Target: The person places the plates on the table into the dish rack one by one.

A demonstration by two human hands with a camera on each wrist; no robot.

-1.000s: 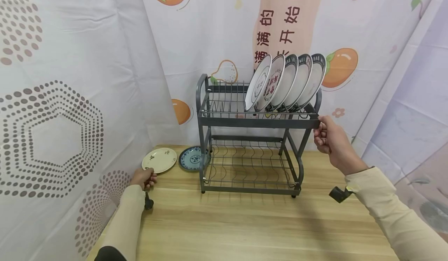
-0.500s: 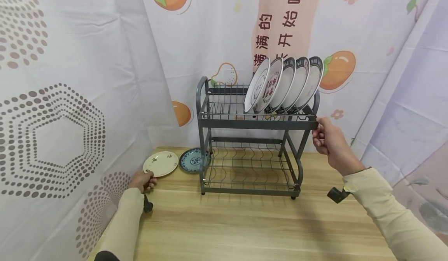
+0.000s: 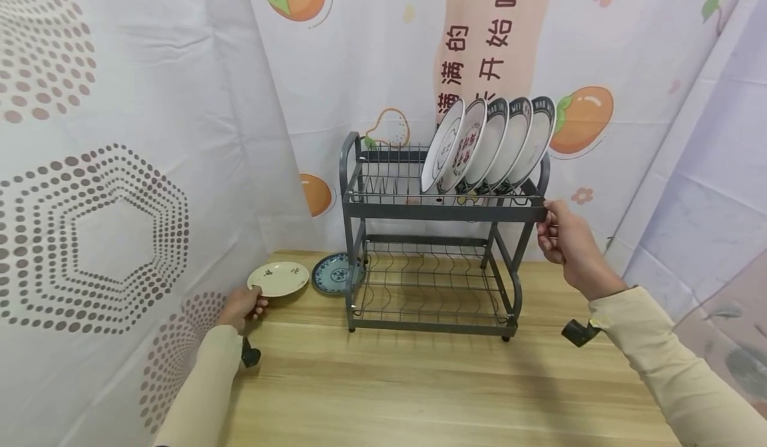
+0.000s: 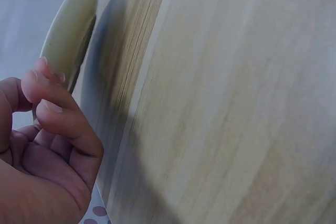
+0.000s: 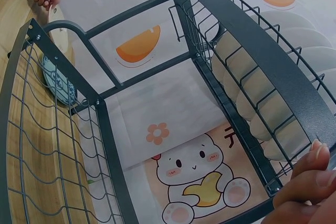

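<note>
Cream plate (image 3: 279, 278): 8 o'clock in head view, blue plate (image 3: 331, 274) just beside it at 3 o'clock. Left hand (image 3: 241, 306) clamped on its 8 o'clock rim. Change from half a second ago: plate looks flatter to the eye, near edge apparently raised off the table (image 3: 371, 394). Judgement: lift has begun. Right hand (image 3: 568, 242) pinches the rack (image 3: 431, 326) at its upper 3 o'clock corner.
</note>
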